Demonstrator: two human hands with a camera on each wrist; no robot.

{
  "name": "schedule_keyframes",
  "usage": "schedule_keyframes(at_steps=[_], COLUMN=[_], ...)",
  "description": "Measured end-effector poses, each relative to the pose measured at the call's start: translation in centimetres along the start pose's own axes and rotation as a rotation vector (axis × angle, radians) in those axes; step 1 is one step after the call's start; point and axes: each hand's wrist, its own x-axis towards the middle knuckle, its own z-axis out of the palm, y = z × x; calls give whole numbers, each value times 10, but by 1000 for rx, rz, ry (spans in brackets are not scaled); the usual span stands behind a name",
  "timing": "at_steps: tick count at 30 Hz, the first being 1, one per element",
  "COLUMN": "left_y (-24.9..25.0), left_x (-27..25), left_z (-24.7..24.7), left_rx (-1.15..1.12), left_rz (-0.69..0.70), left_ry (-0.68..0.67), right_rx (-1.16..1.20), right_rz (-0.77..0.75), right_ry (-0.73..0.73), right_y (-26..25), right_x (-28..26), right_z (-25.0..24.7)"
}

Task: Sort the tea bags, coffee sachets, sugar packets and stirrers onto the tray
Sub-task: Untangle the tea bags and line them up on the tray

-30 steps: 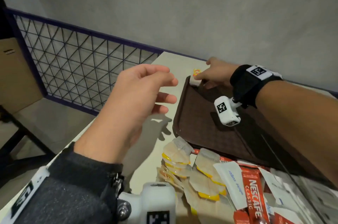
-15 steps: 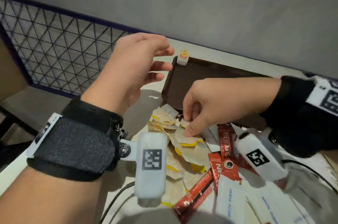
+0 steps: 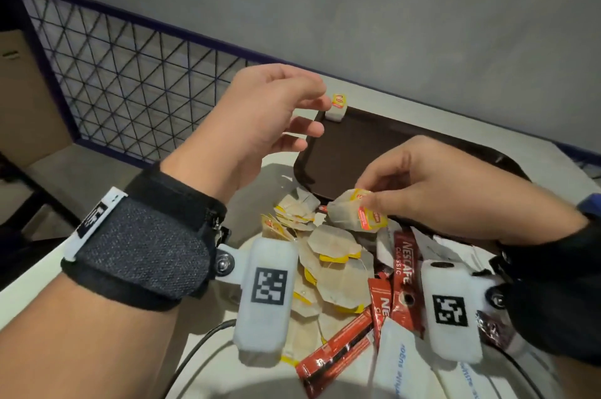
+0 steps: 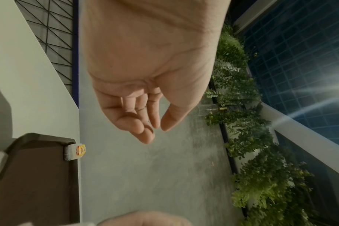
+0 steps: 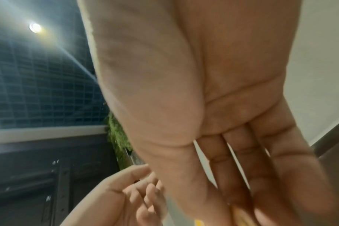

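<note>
The right hand (image 3: pixel 432 190) pinches a tea bag (image 3: pixel 356 214) above the pile at the tray's (image 3: pixel 364 151) near edge. The tray's far corner, where one tea bag (image 3: pixel 338 107) already stands, lies ahead of that grip. The left hand (image 3: pixel 260 125) hovers loose and empty, nearer that corner.

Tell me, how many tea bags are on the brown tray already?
1: a tea bag stands in the tray's far left corner. Hands hide part of the tray, so others may be unseen.

Red coffee sachets (image 3: pixel 403 263) — white lettering "NESCAFE CLASSIC", one fully legible, a second partly covered. White sugar packets (image 3: pixel 395 363) — blue print, too blurred to read. Tea bag tags — red-and-yellow logo, wording illegible.
</note>
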Motion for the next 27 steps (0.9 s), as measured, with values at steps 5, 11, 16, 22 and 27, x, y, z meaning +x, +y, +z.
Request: schedule_keyframes(at_steps=[5,11,16,22,27], left_y=[3,14,24,16,5], left_x=[-8,-28,-44,-36,-35], left_z=[10,30,70,96,105], left_rx=[80,224,189,21,-34], left_rz=[19,147,127,-35,-34], left_ry=[-79,-272,-517,-385,-282], right_rx=[59,238,338,231,321], right_rz=[-69,-231,-318,-200,-165], right_ry=[47,119,131,306,333], right_y=[4,7,12,34,42], right_x=[-5,-34,-53,-54,-51], right_z=[-11,-50,-72,-82,-84])
